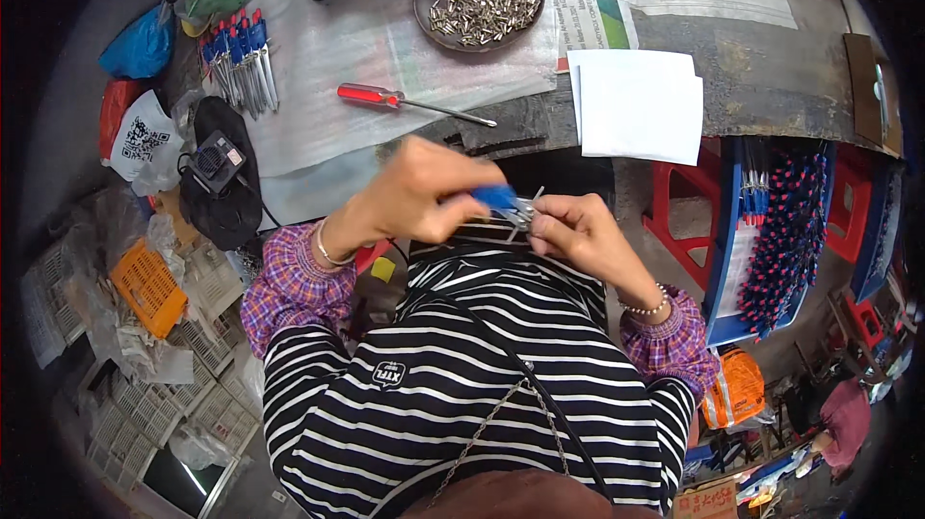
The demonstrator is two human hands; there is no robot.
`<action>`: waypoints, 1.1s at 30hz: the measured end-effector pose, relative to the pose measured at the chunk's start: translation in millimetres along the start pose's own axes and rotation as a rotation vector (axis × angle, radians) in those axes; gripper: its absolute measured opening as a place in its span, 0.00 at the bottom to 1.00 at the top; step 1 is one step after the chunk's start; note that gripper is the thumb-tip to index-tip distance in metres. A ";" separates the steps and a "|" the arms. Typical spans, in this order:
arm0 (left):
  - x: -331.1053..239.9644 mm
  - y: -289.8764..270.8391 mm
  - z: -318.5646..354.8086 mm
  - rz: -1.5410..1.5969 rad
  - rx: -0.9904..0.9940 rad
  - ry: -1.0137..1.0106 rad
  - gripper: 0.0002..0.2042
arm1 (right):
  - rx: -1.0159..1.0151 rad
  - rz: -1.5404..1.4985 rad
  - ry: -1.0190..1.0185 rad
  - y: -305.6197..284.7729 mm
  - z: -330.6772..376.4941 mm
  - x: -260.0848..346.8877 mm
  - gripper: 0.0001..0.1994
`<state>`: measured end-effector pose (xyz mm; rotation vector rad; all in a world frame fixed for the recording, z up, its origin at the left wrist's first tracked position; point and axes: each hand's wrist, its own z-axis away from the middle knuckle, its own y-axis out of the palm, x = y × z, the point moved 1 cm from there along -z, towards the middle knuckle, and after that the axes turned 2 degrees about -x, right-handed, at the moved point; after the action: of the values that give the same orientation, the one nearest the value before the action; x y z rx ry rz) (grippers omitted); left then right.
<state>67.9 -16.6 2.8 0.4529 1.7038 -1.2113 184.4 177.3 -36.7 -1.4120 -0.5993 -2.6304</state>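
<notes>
In front of my striped top, both hands meet around a small metal piece with a blue part. My left hand (424, 193) is closed, its fingers pinching the blue-handled metal piece (497, 196) by its blue part; motion blurs it a little. My right hand (583, 235) is closed too, thumb and fingers gripping the silvery metal end, where thin rods stick out. The exact kind of piece cannot be made out. On the table beyond lies a screwdriver (371, 96) with a red handle. A round dish (424, 13) farther back holds many small metal pins.
Similar blue-and-metal pieces (241, 61) lie bundled at the table's left. White paper sheets (641, 109) overhang the front edge. At right, a blue tray (725, 273) holds many blue, red-tipped pieces beside a red stool (679, 211). An orange crate (147, 288) sits lower left; another person (846, 418) is far right.
</notes>
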 end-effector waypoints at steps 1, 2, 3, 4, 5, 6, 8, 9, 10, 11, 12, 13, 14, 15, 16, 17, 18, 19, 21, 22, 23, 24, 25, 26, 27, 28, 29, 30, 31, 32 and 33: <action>-0.9 -16.7 -3.3 -0.166 -0.056 -0.090 0.13 | 0.025 0.028 0.027 -10.9 3.2 -1.4 0.09; 5.0 -30.6 -1.6 -0.128 -0.102 -0.152 0.13 | 0.060 -0.114 0.097 -19.3 6.6 -17.3 0.10; 8.9 -38.7 0.5 -0.088 -0.149 -0.215 0.14 | 0.056 -0.112 0.098 -17.4 7.6 -15.8 0.10; 8.0 -35.9 1.6 -0.072 -0.095 -0.258 0.14 | 0.005 -0.165 0.094 -13.0 8.2 -13.1 0.10; 8.9 -29.4 1.7 -0.070 -0.095 -0.255 0.14 | -0.047 -0.218 0.090 -7.8 8.6 -11.0 0.10; 11.4 -21.4 -0.1 -0.033 -0.065 -0.210 0.14 | -0.073 -0.252 0.031 -1.8 5.9 -9.5 0.10; 12.3 -17.2 -2.1 0.028 -0.014 -0.208 0.15 | -0.139 -0.234 0.001 1.1 1.9 -5.4 0.09; 12.0 -15.1 -2.1 0.030 -0.013 -0.206 0.15 | -0.168 -0.235 -0.015 2.2 1.6 -5.5 0.09; 12.1 -12.3 -2.3 0.069 -0.025 -0.208 0.15 | -0.170 -0.236 -0.014 4.5 1.8 -7.5 0.09; 12.5 -9.7 -2.3 0.107 -0.037 -0.210 0.15 | -0.179 -0.241 -0.033 7.1 2.4 -10.8 0.09; 13.2 -8.4 -2.5 0.106 -0.038 -0.209 0.15 | -0.186 -0.246 -0.053 8.5 2.3 -11.7 0.09; 14.1 -7.1 -2.6 0.130 -0.035 -0.201 0.15 | -0.185 -0.245 -0.054 9.0 2.3 -11.1 0.09; 14.7 -6.7 -2.6 0.153 -0.032 -0.194 0.15 | -0.172 -0.248 -0.035 9.5 2.2 -10.5 0.09; 15.6 -6.2 -2.3 0.154 -0.031 -0.193 0.15 | -0.162 -0.253 -0.015 10.2 2.4 -11.0 0.09; 16.3 -5.6 -2.1 0.158 -0.014 -0.188 0.15 | -0.148 -0.251 -0.028 11.4 2.2 -12.7 0.09; 16.8 -4.9 -1.8 0.163 0.004 -0.183 0.15 | -0.149 -0.250 -0.027 12.0 1.8 -14.0 0.09; 15.9 -5.0 -2.5 0.163 0.004 -0.184 0.15 | -0.143 -0.229 -0.029 12.8 1.1 -14.8 0.09; 14.0 -4.4 -4.5 0.165 0.050 -0.168 0.15 | -0.138 -0.209 -0.032 13.4 0.3 -15.3 0.09; 13.1 -3.2 -5.4 0.168 0.095 -0.151 0.14 | -0.133 -0.193 -0.040 14.3 -1.0 -15.6 0.09; 13.6 -2.5 -5.0 0.156 0.101 -0.139 0.14 | -0.128 -0.178 -0.049 14.5 -1.3 -15.6 0.09; 14.2 -1.6 -4.5 0.144 0.106 -0.126 0.14 | -0.128 -0.178 -0.048 14.9 -1.5 -16.4 0.09; 14.3 -0.4 -3.3 0.144 0.105 -0.128 0.14 | -0.118 -0.155 -0.036 15.5 -1.4 -17.6 0.09; 14.2 1.4 -1.8 0.156 0.112 -0.116 0.14 | -0.109 -0.132 -0.025 16.2 -1.2 -18.3 0.09; 14.1 3.1 -0.4 0.168 0.118 -0.106 0.14 | -0.106 -0.132 -0.024 16.9 -1.0 -18.3 0.09; 14.6 4.5 0.5 0.166 0.117 -0.108 0.14 | -0.122 -0.162 -0.028 17.9 -1.6 -18.2 0.09; 14.9 5.9 1.0 0.163 0.093 -0.094 0.14 | -0.138 -0.192 -0.033 18.6 -2.4 -18.0 0.09; 14.7 6.6 1.4 0.160 0.069 -0.080 0.14 | -0.133 -0.193 -0.034 18.2 -2.5 -17.1 0.09; 15.2 6.9 1.7 0.159 0.068 -0.082 0.14 | -0.137 -0.177 -0.016 17.0 -2.2 -15.7 0.09; 15.9 7.2 2.0 0.160 0.084 -0.096 0.14 | -0.141 -0.161 0.002 16.2 -2.0 -14.1 0.10; 16.4 7.0 2.6 0.161 0.101 -0.109 0.13 | -0.138 -0.162 0.002 16.1 -1.9 -11.9 0.10; 15.8 6.4 2.6 0.162 0.101 -0.110 0.13 | -0.124 -0.148 0.022 15.6 -0.7 -9.8 0.09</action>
<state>66.5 -19.5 -14.1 0.5635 1.4885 -1.1855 193.5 161.7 -40.5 -1.4203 -0.5685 -2.8401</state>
